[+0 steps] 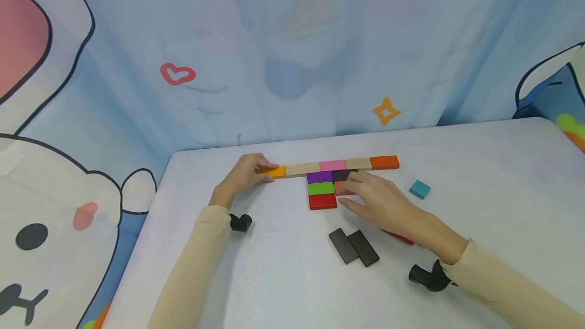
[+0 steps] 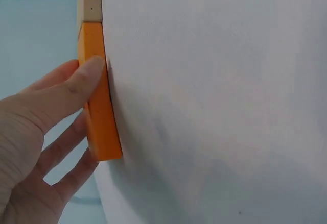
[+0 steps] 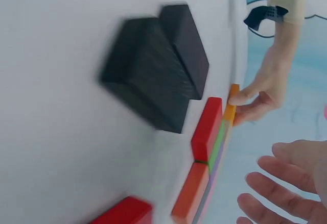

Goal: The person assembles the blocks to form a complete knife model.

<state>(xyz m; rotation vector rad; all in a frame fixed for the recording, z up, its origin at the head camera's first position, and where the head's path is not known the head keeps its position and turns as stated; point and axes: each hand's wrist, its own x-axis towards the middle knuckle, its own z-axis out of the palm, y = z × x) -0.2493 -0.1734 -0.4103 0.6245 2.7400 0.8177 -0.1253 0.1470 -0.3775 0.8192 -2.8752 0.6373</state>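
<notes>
At the left end of a long row of blocks, my left hand (image 1: 244, 174) pinches a yellow-orange block (image 1: 278, 172) between thumb and fingers; the left wrist view shows the thumb flat on its side. The row goes on rightward with a plain wooden block (image 1: 303, 169), a pink one (image 1: 332, 165), another wooden one and an orange one (image 1: 385, 162). Against its near side lie purple (image 1: 319, 177), green (image 1: 320, 188) and red (image 1: 322, 201) blocks, with dark and orange ones beside them. Over these last two hovers my right hand (image 1: 384, 199), fingers apart and holding nothing, partly hiding them.
Two black blocks (image 1: 344, 245) lie touching on the white table (image 1: 274, 268), nearer me. A teal block (image 1: 420, 189) is off to the right. Another red block (image 1: 402, 238) is partly hidden below my right hand. Behind the table hangs a blue printed curtain (image 1: 301, 116).
</notes>
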